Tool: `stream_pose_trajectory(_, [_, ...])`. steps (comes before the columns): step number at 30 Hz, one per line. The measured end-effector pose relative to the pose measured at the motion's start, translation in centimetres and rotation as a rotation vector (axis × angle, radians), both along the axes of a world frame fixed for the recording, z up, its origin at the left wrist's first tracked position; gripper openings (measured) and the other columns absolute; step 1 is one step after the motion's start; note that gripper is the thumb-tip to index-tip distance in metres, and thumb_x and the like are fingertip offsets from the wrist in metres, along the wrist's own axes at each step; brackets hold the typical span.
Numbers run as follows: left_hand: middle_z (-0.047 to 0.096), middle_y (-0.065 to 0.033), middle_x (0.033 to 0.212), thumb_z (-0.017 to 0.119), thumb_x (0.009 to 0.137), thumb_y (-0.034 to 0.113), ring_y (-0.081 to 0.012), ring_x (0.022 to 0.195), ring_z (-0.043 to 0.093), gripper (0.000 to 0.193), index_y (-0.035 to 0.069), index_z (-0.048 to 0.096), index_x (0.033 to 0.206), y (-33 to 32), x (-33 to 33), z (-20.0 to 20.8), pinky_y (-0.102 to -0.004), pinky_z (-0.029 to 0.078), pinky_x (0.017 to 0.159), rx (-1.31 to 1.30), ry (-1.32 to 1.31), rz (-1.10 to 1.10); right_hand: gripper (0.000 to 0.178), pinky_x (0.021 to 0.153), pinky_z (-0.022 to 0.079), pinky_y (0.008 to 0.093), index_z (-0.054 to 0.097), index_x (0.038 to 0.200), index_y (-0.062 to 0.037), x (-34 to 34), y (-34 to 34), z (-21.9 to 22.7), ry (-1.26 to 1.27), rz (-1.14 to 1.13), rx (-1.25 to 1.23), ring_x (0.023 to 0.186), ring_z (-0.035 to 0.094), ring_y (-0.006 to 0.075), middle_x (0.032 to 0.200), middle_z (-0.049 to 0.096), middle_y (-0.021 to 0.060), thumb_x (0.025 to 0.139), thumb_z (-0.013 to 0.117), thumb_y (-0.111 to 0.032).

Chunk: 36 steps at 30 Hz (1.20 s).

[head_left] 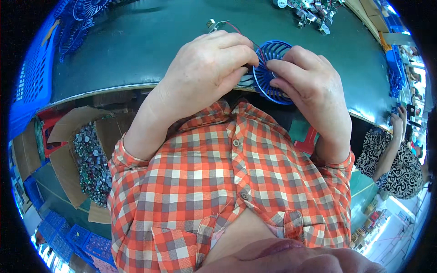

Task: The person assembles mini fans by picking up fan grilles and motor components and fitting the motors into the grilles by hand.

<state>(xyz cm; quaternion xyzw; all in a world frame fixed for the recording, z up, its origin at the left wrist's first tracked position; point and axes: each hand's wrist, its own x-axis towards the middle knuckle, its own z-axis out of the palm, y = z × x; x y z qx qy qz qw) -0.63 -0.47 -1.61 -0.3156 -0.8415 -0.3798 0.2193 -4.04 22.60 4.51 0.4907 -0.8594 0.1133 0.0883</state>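
Observation:
A round blue plastic fan guard [278, 47] with curved slats is tilted up at the table's front edge, between my hands. My left hand [207, 66] is closed at its left rim, thumb and fingers pinching there. From a small metal and white part [212, 25] beyond that hand, thin red and dark wires [234, 28] run across to the guard. My right hand [312, 77] reaches over the guard's right side, fingers bent and thumb and forefinger at its inner face. What those fingertips pinch is hidden.
Small motors with wires [314, 13] lie heaped on the green table [123, 50] at the far right. More blue guards [75, 32] are piled far left, beside a blue crate [34, 75]. Below left, a cardboard box [68, 170] holds many small parts. Another person [391, 159] works at right.

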Motion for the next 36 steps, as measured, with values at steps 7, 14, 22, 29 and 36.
stream_pose_trajectory(7, [0.069,-0.0131,0.109,0.069,0.079,-0.005,-0.0310,0.100,0.067,0.021,0.004,0.069,0.098,0.1,-0.1,0.4,-0.0377,0.055,0.085,0.000,-0.022,0.018,0.031,0.074,0.052,0.0390,0.070,0.107,-0.0065,0.3,0.6,-0.2,-0.076,-0.047,-0.117,0.087,0.065,0.0312,0.099,0.065,0.0107,0.079,0.079,-0.018])
stream_pose_trajectory(14, [0.064,-0.0155,0.115,0.068,0.079,-0.007,-0.0309,0.098,0.067,0.018,0.003,0.067,0.094,0.7,0.4,0.8,-0.0375,0.054,0.086,0.161,-0.046,0.116,0.054,0.089,0.053,0.0413,0.069,0.125,-0.0064,1.6,2.9,-4.2,0.033,0.050,-0.230,0.103,0.067,0.0284,0.122,0.066,0.0110,0.077,0.080,-0.029])
stream_pose_trajectory(22, [0.062,-0.0172,0.131,0.071,0.084,0.004,-0.0352,0.122,0.059,0.035,0.003,0.065,0.118,-1.1,-5.0,6.5,-0.0418,0.047,0.104,-0.343,0.172,0.311,0.053,0.082,0.052,0.0402,0.067,0.122,-0.0073,1.7,2.4,-4.3,0.078,0.057,-0.262,0.100,0.065,0.0259,0.122,0.065,0.0071,0.074,0.083,-0.022])
stream_pose_trajectory(29, [0.066,-0.0154,0.110,0.070,0.086,0.011,-0.0353,0.108,0.063,0.021,0.004,0.068,0.106,-2.4,-10.8,3.8,-0.0442,0.052,0.091,-0.739,-0.095,0.359,0.050,0.085,0.053,0.0400,0.070,0.119,-0.0073,2.2,3.5,-5.4,0.124,-0.034,-0.354,0.099,0.067,0.0277,0.117,0.068,0.0088,0.072,0.085,-0.019])
stream_pose_trajectory(36, [0.068,-0.0134,0.096,0.063,0.089,-0.004,-0.0251,0.088,0.066,0.019,0.004,0.069,0.105,-3.0,-7.1,5.0,-0.0271,0.050,0.081,0.667,-0.372,0.157,0.036,0.093,0.052,0.0426,0.073,0.116,-0.0060,-0.6,9.7,-6.0,0.284,-0.647,-0.398,0.105,0.065,0.0331,0.114,0.069,0.0144,0.081,0.080,-0.013])
